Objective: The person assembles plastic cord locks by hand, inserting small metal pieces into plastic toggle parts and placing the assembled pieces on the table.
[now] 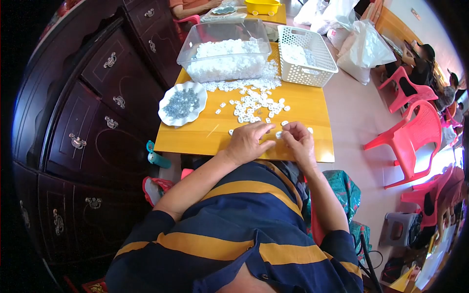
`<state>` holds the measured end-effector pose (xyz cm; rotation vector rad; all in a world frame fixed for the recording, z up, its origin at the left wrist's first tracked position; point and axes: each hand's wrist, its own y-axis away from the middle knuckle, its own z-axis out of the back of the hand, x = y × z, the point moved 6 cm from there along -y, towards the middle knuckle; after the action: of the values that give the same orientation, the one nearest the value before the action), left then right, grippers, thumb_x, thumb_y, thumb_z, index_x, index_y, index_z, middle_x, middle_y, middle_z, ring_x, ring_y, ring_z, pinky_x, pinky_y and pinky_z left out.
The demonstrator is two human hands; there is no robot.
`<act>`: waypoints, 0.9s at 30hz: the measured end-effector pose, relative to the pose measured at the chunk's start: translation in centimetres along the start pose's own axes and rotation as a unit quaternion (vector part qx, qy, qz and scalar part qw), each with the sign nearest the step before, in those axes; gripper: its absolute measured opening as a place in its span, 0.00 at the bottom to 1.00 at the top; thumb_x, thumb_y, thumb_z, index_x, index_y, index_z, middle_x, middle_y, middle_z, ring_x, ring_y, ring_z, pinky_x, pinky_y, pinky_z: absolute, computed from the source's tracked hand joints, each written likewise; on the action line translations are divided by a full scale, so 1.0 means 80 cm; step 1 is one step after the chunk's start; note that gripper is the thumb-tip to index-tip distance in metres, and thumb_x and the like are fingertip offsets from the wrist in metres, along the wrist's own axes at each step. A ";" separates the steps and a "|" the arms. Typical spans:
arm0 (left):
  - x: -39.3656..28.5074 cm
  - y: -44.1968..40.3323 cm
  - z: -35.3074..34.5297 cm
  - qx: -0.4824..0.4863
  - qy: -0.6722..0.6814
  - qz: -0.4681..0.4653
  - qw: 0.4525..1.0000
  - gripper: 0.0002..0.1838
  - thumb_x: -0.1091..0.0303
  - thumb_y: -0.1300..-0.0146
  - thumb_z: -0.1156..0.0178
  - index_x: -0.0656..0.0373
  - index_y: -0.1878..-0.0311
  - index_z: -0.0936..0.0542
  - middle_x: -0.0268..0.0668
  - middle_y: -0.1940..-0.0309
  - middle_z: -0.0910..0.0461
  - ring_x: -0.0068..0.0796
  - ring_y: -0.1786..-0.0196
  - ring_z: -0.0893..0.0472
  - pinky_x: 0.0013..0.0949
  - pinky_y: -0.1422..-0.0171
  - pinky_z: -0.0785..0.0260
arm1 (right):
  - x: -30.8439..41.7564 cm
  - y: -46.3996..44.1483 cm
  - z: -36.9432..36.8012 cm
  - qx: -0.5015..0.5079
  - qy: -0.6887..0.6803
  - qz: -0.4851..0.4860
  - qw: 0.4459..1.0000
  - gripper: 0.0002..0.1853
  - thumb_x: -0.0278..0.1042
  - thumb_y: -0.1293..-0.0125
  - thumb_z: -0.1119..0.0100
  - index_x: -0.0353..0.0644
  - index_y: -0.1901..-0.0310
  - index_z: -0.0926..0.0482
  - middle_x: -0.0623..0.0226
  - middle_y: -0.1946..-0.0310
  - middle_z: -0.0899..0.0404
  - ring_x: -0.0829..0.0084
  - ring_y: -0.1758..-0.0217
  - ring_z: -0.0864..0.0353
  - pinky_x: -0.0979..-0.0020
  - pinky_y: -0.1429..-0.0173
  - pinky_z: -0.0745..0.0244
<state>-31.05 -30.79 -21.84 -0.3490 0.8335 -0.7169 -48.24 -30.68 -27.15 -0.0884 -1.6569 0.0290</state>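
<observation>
Near the front edge of the wooden table (298, 107), my left hand (248, 142) has its thumb and fingers apart, with nothing seen between them. Beside it, my right hand (299, 140) has its fingertips pinched together; whatever they hold is too small to make out. A small white plastic piece (279, 135) lies between the hands, close to the right fingertips. Just beyond the hands is a loose spread of similar white pieces (251, 106). To the left, a white scalloped dish (199, 108) holds many small grey, clear-looking parts.
A clear plastic bin (188, 64) full of white pieces stands at the back, next to a white perforated basket (312, 73). White sacks (364, 51) and red plastic chairs (410, 136) are to the right. A dark cabinet (93, 93) borders the left; other people sit farther off.
</observation>
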 end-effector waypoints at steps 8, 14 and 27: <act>0.048 -0.004 0.002 0.003 -0.117 0.059 0.991 0.09 0.66 0.39 0.34 0.57 0.58 0.15 0.40 0.63 0.18 0.44 0.60 0.17 0.42 0.55 0.24 | 0.032 -0.001 0.041 -0.027 0.438 0.101 0.893 0.08 0.33 0.40 0.39 0.40 0.63 0.17 0.52 0.66 0.16 0.54 0.65 0.15 0.59 0.59 0.20; 0.073 -0.032 -0.008 0.025 -0.145 0.076 0.986 0.06 0.66 0.39 0.36 0.57 0.69 0.16 0.42 0.68 0.20 0.45 0.61 0.18 0.48 0.56 0.25 | 0.032 -0.006 0.067 -0.094 0.497 0.122 0.854 0.06 0.33 0.39 0.39 0.42 0.63 0.17 0.54 0.65 0.16 0.51 0.63 0.16 0.56 0.58 0.21; 0.089 -0.064 -0.028 0.105 -0.201 0.062 0.972 0.08 0.65 0.41 0.36 0.57 0.73 0.17 0.40 0.70 0.19 0.44 0.62 0.18 0.48 0.57 0.26 | 0.043 -0.005 0.077 -0.138 0.473 0.144 0.858 0.07 0.32 0.36 0.39 0.40 0.59 0.20 0.54 0.64 0.17 0.52 0.61 0.16 0.56 0.57 0.21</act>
<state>-31.74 -39.42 -24.38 -0.2370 0.3878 -0.5846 -54.72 -30.60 -24.24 -0.4909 -0.6350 -0.0238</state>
